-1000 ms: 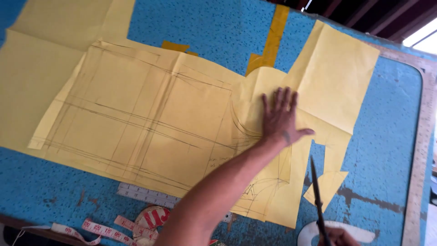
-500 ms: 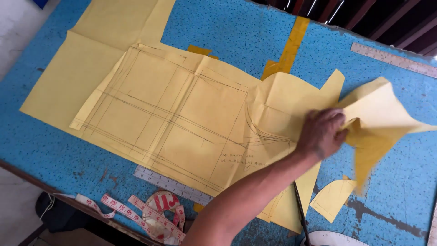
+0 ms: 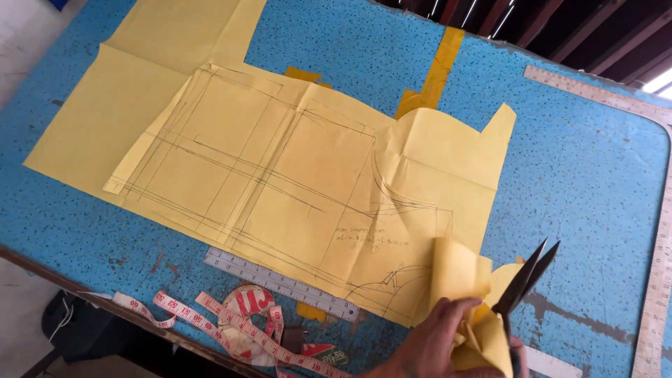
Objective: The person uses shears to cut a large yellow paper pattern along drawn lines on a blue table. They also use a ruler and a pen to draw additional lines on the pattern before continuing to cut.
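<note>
Your open room: bare blue table right of the yellow paper pattern. Obstacles: steel ruler and coiled tape measure along your near edge; L-square along the right.

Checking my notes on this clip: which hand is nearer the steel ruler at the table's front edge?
Left. The left hand grips folded yellow paper just right of the steel ruler. The right hand, barely visible at the bottom edge, holds the scissors farther right.
</note>
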